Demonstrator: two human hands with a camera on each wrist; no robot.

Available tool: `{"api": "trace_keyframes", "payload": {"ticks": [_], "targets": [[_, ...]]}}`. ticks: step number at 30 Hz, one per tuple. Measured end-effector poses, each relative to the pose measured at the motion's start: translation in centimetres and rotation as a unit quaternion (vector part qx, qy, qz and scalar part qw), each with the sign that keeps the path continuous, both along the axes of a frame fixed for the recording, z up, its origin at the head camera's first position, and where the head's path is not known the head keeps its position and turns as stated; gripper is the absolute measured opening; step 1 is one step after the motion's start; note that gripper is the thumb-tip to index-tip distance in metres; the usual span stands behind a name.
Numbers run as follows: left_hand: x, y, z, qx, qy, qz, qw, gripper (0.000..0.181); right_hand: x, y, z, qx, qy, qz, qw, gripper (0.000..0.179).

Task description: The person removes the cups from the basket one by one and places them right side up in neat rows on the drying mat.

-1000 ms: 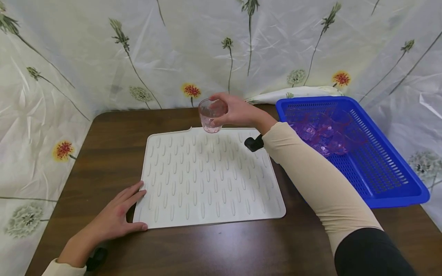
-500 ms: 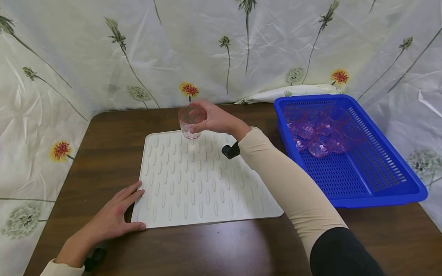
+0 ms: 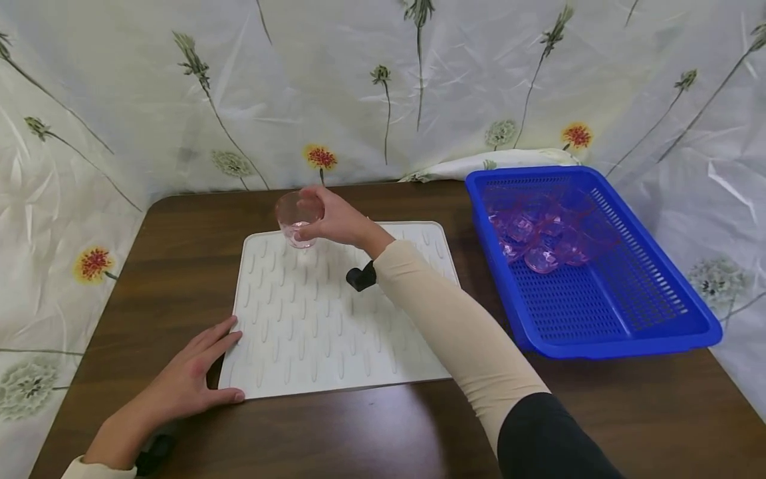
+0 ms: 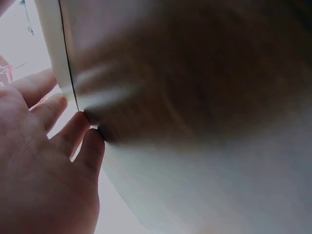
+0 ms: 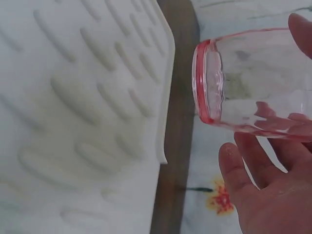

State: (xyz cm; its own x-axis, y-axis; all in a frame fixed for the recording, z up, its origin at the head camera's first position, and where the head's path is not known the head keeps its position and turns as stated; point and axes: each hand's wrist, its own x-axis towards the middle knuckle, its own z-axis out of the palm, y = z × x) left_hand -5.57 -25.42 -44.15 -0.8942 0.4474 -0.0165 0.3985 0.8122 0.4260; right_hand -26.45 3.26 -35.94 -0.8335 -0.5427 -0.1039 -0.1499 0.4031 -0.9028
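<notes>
My right hand (image 3: pixel 338 218) holds a clear pinkish drinking glass (image 3: pixel 293 223) upright above the back left part of the white ridged mat (image 3: pixel 311 319). In the right wrist view the glass (image 5: pixel 258 80) sits between thumb and fingers, its base apart from the mat (image 5: pixel 87 122). My left hand (image 3: pixel 185 376) rests at the mat's front left edge, fingers spread and fingertips touching the rim. The left wrist view shows that hand (image 4: pixel 48 151) with its fingertips along the mat's edge.
A blue plastic basket (image 3: pixel 652 342) stands to the right, with several pink glasses (image 3: pixel 541 256) grouped in its back left part. Brown wooden table (image 3: pixel 179 266) surrounds the mat. A flower-printed sheet (image 3: pixel 335 86) hangs behind the table.
My right hand has carried the glass left along the mat's back edge, away from the basket. The left hand stays at the mat's edge. The view has shifted slightly.
</notes>
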Motion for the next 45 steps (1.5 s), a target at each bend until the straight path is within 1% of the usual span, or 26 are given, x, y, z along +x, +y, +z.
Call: {"api": "trace_keyframes", "payload": {"ticks": [5,9,13,15,17,20,23,28,32,39,45], "targets": [[0.0,0.0,-0.3,0.001,0.014,-0.009,0.9999,0.094,0.6,-1.5,-1.1,-0.033,-0.007,-0.007,0.9994,0.079],[0.1,-0.3,-0.8,0.002,0.037,-0.014,0.9992,0.093,0.8,-3.1,-1.8,-0.042,-0.01,-0.013,0.999,0.08],[0.2,-0.5,-0.9,0.003,0.053,-0.016,0.9985,0.093,1.2,-4.8,-3.1,-0.054,-0.02,-0.038,0.9976,0.083],[0.0,-0.2,-0.8,0.003,0.046,-0.018,0.9988,0.094,1.4,-5.4,-3.8,-0.052,-0.027,-0.057,0.9967,0.083],[0.0,-0.1,-0.5,-0.001,0.03,-0.014,0.9995,0.094,1.6,-6.2,-4.4,-0.045,-0.032,-0.068,0.9961,0.082],[-0.1,0.0,-0.2,-0.004,0.002,-0.008,1.0,0.094,1.8,-7.0,-4.9,-0.032,-0.032,-0.072,0.9964,0.08],[-0.1,0.1,0.0,-0.004,-0.011,-0.003,0.9999,0.094,1.8,-7.3,-5.0,-0.023,-0.026,-0.067,0.9972,0.08],[-0.1,0.0,0.1,-0.006,-0.016,0.0,0.9998,0.094,1.7,-7.6,-5.1,-0.019,-0.013,-0.065,0.9976,0.08],[-0.1,-0.1,0.1,-0.007,-0.022,0.001,0.9997,0.094,1.5,-7.8,-5.3,-0.024,-0.013,-0.061,0.9977,0.08],[-0.1,-0.2,0.1,-0.006,-0.025,0.002,0.9997,0.094,1.6,-7.8,-5.8,-0.011,-0.025,-0.052,0.9983,0.081],[-0.1,-0.2,0.1,-0.005,-0.022,0.001,0.9997,0.094,1.6,-7.9,-5.7,-0.001,-0.017,-0.05,0.9986,0.08]]}}
